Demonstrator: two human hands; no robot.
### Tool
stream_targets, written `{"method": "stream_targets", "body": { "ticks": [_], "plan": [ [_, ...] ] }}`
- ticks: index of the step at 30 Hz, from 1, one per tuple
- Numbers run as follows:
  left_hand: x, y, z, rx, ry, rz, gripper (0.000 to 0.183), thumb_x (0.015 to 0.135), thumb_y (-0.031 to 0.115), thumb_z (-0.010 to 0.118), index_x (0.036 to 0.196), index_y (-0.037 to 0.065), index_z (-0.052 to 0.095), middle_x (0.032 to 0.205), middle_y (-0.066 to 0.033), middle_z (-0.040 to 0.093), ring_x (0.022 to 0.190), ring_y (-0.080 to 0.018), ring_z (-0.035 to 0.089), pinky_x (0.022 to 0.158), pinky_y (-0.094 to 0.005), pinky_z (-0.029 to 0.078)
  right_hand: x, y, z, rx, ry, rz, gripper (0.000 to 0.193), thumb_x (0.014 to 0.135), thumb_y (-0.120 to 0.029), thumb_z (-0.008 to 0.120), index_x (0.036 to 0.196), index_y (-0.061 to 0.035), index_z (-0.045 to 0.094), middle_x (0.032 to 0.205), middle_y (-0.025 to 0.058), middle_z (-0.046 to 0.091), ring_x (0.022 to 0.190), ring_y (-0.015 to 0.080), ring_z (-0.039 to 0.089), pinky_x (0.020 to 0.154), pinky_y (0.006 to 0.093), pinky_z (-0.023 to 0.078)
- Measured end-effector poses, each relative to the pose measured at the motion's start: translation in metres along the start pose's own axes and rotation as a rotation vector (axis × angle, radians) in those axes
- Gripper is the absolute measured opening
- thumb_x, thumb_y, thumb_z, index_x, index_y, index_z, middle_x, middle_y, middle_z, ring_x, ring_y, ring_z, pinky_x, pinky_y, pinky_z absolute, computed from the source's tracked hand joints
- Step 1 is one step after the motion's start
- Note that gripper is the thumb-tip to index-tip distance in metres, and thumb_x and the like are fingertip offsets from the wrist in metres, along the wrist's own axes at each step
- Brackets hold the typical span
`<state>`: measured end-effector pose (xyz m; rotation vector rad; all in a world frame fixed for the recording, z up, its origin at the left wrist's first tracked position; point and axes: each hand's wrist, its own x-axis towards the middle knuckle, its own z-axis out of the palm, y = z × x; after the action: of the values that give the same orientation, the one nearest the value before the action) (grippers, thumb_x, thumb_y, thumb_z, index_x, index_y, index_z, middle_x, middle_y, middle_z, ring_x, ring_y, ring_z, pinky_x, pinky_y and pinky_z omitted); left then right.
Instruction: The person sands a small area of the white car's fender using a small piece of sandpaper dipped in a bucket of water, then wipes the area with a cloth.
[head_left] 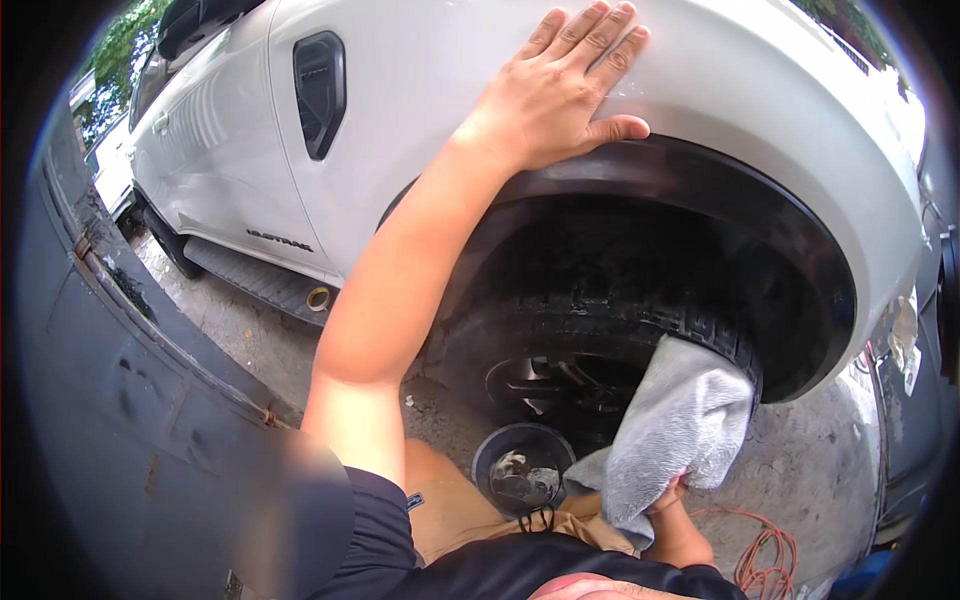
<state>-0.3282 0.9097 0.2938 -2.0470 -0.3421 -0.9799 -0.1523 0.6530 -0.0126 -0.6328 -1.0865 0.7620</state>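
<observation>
My left hand point(560, 95) lies flat on the white front fender point(440, 60) of a car, just above the black wheel-arch trim point(740, 175), its fingers stretched out. Low on the right, my right hand point(672, 492) grips a grey microfiber towel point(680, 415), which partly hides its fingers. The towel's upper end rests against the tread of the black front tire point(600, 318). Below the arch, the dark wheel rim point(550, 385) sits in deep shade.
A dark bucket point(522, 430) stands between me and the wheel. On the running board point(260, 280) is a roll of yellow tape point(318, 298). A dark metal panel point(130, 400) rises along the left. An orange-red hose or cord point(768, 555) lies coiled on the concrete at lower right.
</observation>
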Motion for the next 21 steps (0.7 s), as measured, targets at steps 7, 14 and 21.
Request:
{"method": "stream_targets", "body": {
  "ticks": [7,14,21],
  "plan": [
    [-0.033,-0.044,-0.014,0.18,-0.131,-0.371,0.103,0.097,0.078,0.031,0.162,-0.001,0.015,0.168,-0.0209,0.02,0.157,-0.0329,0.016,0.129,-0.0464,0.013,-0.051,0.013,-0.025,-0.152,-0.129,0.2,0.043,0.106,-0.035,0.054,0.13,0.0007,0.057,0.118,0.0113,0.065,0.109,0.0242,0.062,0.096,0.0396,0.049],
    [-0.058,-0.021,-0.009,0.079,-0.058,-0.537,0.108,0.097,0.078,0.034,0.16,-0.007,0.015,0.168,-0.0243,0.019,0.154,-0.0485,0.014,0.128,-0.0526,0.011,0.017,-0.013,-0.033,-0.78,-0.005,-0.312,0.053,0.099,-0.017,0.064,0.143,0.0063,0.045,0.14,0.0187,0.054,0.13,0.0294,0.052,0.113,0.0429,0.037],
    [-0.156,0.078,-0.058,-0.581,-0.204,-0.128,0.066,0.085,0.041,0.079,0.136,0.004,0.061,0.146,-0.0196,0.056,0.133,-0.0385,0.056,0.112,-0.05,0.045,0.266,-0.139,0.053,-1.757,0.228,-0.678,0.044,0.105,-0.034,0.056,0.121,0.0051,0.067,0.118,0.0242,0.068,0.116,0.0406,0.061,0.107,0.0489,0.042]
  ]
}}
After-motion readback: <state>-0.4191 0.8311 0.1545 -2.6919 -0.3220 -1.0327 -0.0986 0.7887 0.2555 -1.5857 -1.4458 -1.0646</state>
